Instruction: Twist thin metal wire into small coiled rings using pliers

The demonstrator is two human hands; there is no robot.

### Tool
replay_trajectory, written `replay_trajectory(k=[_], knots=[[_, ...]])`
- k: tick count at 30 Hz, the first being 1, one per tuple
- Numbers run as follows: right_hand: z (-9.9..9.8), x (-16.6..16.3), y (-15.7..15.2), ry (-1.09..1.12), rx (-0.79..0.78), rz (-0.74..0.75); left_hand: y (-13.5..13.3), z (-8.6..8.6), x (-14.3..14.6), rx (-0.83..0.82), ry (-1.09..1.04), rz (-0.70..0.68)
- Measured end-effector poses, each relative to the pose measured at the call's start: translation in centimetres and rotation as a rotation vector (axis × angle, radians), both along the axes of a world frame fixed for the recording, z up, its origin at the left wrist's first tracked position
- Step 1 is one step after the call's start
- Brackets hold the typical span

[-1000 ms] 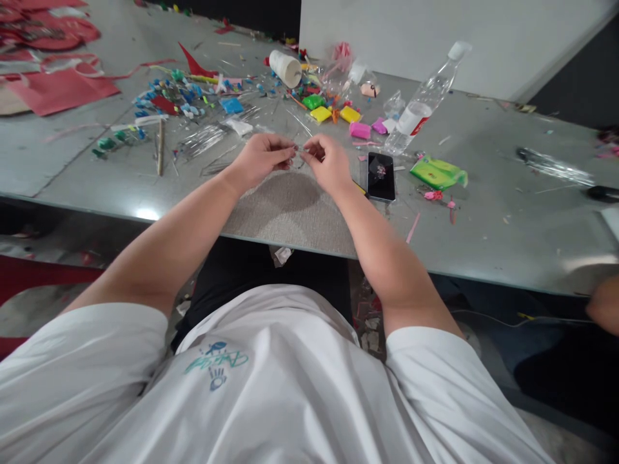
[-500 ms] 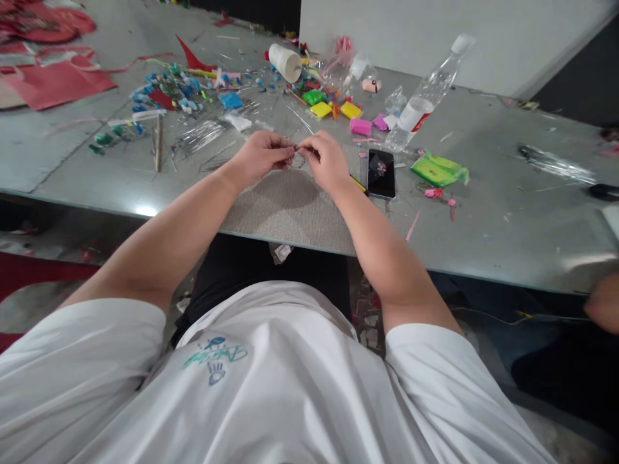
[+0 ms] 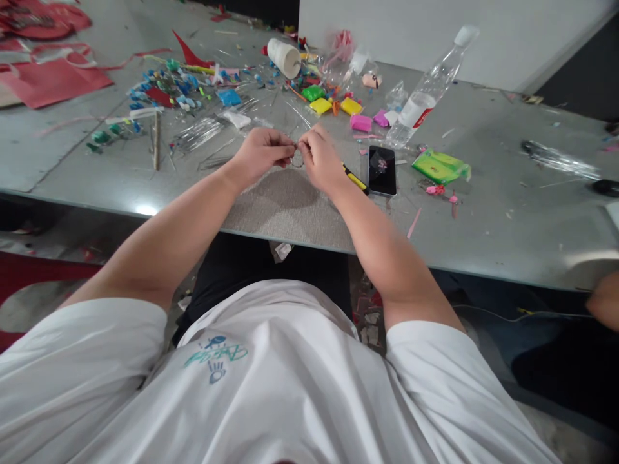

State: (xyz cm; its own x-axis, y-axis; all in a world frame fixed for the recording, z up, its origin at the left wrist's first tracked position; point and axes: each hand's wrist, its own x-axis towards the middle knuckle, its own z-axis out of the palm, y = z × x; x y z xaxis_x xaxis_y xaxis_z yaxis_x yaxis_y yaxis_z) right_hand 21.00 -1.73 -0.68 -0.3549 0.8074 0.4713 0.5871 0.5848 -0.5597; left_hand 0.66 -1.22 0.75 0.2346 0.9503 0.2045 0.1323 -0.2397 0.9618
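Observation:
Over the front of the grey table, my left hand [image 3: 265, 154] and my right hand [image 3: 319, 160] meet with fingertips pinched together. Between them is a thin wire [image 3: 296, 164], part of it curving in a small loop below the fingertips. The fingers cover the rest of it. Beside my right wrist lies a tool with a yellow and black handle [image 3: 355, 178], partly hidden by the forearm. A black phone [image 3: 382, 171] rests just right of that handle. Loose thin wires [image 3: 203, 132] are scattered left of my left hand.
A clear plastic bottle [image 3: 420, 106] stands behind the phone, near a green packet [image 3: 441, 166]. Yellow clay packs [image 3: 351, 106], a tipped paper cup [image 3: 284, 58] and small blue pieces [image 3: 186, 84] lie farther back. Another person's arm [image 3: 604, 301] shows at the right edge.
My right hand has shifted and turned slightly, its fingers still at the left fingertips. More of the wire loop and of the yellow and black handle shows. The view has tilted a little.

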Motion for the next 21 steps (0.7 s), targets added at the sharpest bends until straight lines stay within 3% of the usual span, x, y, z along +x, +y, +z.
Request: replay_trajectory(k=[9, 17, 21], knots=[[-0.1, 0.1, 0.5, 0.094, -0.144, -0.001, 0.6, -0.5, -0.2, 0.031, 0.12, -0.05], [0.4, -1.2, -0.3, 0.632, -0.651, 0.03, 0.5, -0.1, -0.7, 0.115, 0.086, -0.207], [1.1, -1.4, -0.9, 0.686, -0.685, 0.025, 0.5, 0.0, -0.8, 0.077, 0.056, -0.216]])
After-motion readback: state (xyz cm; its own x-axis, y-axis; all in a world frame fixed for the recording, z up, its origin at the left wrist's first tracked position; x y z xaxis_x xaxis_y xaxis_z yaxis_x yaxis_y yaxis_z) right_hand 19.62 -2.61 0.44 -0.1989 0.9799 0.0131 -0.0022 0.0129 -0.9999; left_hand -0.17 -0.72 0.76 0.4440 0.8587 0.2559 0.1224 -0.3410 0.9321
